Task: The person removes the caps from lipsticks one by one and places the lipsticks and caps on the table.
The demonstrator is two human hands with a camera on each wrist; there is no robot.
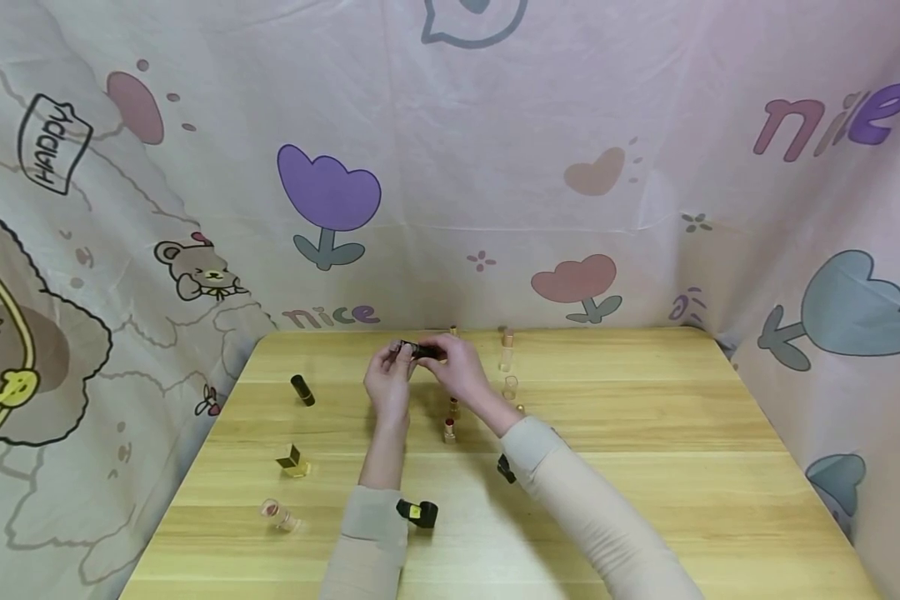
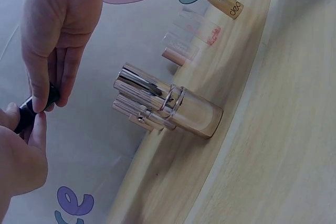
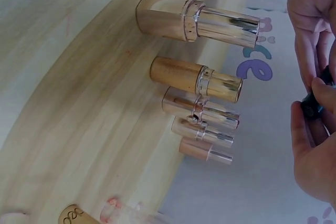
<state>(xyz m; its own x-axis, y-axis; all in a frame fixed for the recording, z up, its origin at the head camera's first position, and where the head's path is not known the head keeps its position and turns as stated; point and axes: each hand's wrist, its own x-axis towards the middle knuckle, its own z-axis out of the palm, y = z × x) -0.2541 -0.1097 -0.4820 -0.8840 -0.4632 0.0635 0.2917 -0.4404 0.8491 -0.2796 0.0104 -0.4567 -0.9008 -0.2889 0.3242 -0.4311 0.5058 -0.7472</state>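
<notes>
Both hands meet around a black lipstick tube [image 1: 424, 351] above the far middle of the table. My left hand [image 1: 388, 383] pinches its left end between thumb and fingers. From the right, my right hand [image 1: 459, 367] grips the other end. In the right wrist view the dark tube [image 3: 312, 106] shows between the fingertips, partly covered by them. The left wrist view has the right hand [image 2: 63, 30] above and the left hand [image 2: 23, 161] below, with the tube [image 2: 26, 115] between them. Beneath the hands stands a row of uncapped lipsticks, including a red-tipped one [image 1: 449, 431].
Right of that row are several caps, among them a clear one [image 1: 510, 387] and a gold one [image 2: 224, 3]. At the left stand a black tube [image 1: 302, 390], a gold-capped lipstick [image 1: 291, 460] and a pinkish clear tube [image 1: 279, 516]. A printed curtain [image 1: 450, 167] hangs behind the table.
</notes>
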